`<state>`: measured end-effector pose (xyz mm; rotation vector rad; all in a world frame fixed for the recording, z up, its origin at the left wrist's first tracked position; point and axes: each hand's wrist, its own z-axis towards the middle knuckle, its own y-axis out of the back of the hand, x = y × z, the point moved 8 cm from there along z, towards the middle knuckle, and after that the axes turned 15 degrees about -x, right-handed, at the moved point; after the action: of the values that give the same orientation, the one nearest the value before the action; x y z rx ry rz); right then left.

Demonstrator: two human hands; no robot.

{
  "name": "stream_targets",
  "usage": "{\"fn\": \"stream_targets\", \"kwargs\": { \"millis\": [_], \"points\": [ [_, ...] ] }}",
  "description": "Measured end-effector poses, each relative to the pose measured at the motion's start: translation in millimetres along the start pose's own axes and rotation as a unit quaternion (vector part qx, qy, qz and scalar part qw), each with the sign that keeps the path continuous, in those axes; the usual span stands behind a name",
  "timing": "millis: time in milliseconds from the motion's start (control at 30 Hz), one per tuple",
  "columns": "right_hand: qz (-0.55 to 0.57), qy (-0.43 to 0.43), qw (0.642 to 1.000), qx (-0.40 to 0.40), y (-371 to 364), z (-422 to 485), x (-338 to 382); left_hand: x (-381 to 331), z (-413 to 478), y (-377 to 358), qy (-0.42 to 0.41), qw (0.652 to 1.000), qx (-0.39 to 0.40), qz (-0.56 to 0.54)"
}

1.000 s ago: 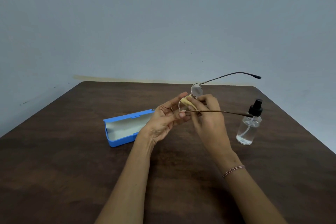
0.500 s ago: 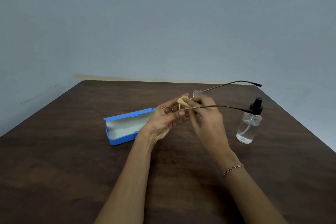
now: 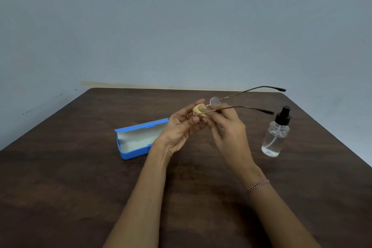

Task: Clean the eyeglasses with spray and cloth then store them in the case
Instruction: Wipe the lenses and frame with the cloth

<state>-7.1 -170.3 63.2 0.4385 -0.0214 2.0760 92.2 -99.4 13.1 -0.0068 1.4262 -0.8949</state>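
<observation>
We're pinching the cloth (image 3: 198,109) onto the eyeglasses (image 3: 215,101) with left hand (image 3: 181,126), right hand (image 3: 227,133) gripping the frame; hands together. Temples (image 3: 251,89) are pointing 3 o'clock; case (image 3: 138,139) is lying open at 8 o'clock, nearer left hand.

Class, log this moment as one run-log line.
step: wiping | left hand: pinches cloth on eyeglasses | right hand: grips eyeglasses | case: open | spray bottle: upright

Single head view, facing forward and down, seemingly near the table (image 3: 60,187)
</observation>
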Motion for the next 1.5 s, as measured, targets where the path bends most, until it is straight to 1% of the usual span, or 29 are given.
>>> {"fn": "stream_targets", "kwargs": {
  "millis": [67,133,200,300,400,533,600,700,767,933,1000,1067,1133,1300,1333,1400,1500],
  "points": [
    [0.024,0.017,0.999,0.034,-5.1,-1.3,4.2,-7.6,1.6,7.1,-0.022,1.0,-0.015,-0.013],
    [0.017,0.032,0.998,0.046,-5.4,-0.6,4.2,-10.6,3.0,12.0,-0.028,0.999,-0.025,-0.02],
    [-0.015,0.038,0.999,0.032,-2.4,0.4,0.5,-7.3,2.9,10.2,-0.019,1.0,-0.02,-0.009],
    [-0.059,0.013,0.998,0.008,0.7,0.3,-5.8,2.7,1.0,0.1,0.005,1.0,0.005,0.021],
    [-0.027,0.006,1.0,0.007,-0.9,0.0,-0.1,2.9,1.1,-0.5,0.007,1.0,0.0,0.021],
    [0.024,0.022,0.999,0.038,-4.9,-0.7,4.2,-5.8,4.0,9.5,-0.017,0.999,-0.03,0.0],
    [0.009,0.018,0.999,0.036,-3.6,0.3,-1.6,-6.0,3.9,9.0,-0.02,0.999,-0.03,0.002],
    [-0.04,0.011,0.999,0.013,0.2,2.4,-10.6,-0.2,1.0,-0.5,-0.003,1.0,-0.004,0.015],
    [-0.053,0.003,0.999,0.006,-0.1,2.6,-11.6,2.9,-1.1,-4.9,0.01,1.0,0.009,0.022],
    [-0.007,0.038,0.999,-0.009,1.3,2.0,1.3,3.0,-2.3,-5.4,0.011,1.0,0.014,0.022],
    [-0.04,0.025,0.999,-0.011,1.1,2.1,-4.7,1.6,-2.6,-6.6,0.006,1.0,0.018,0.019],
    [-0.072,-0.007,0.997,-0.014,1.1,1.9,-12.9,1.5,-2.8,-8.5,0.005,0.999,0.024,0.023],
    [-0.079,-0.014,0.997,-0.006,-0.1,1.2,-13.8,2.7,-2.4,-7.4,0.007,0.999,0.024,0.028],
    [0.017,0.04,0.998,0.036,-1.8,1.4,6.3,2.4,-2.5,-1.0,0.012,0.999,0.03,0.032],
    [0.021,0.046,0.998,0.037,-1.4,1.9,8.0,2.4,-3.0,-0.8,0.015,0.999,0.032,0.032],
    [-0.012,0.048,0.999,0.017,1.3,3.8,5.1,3.6,-3.5,-2.4,0.024,0.999,0.036,0.033],
    [-0.065,0.0,0.998,-0.016,7.1,5.6,-10.8,8.0,-3.4,-7.0,0.033,0.998,0.039,0.032]
  ]
}}
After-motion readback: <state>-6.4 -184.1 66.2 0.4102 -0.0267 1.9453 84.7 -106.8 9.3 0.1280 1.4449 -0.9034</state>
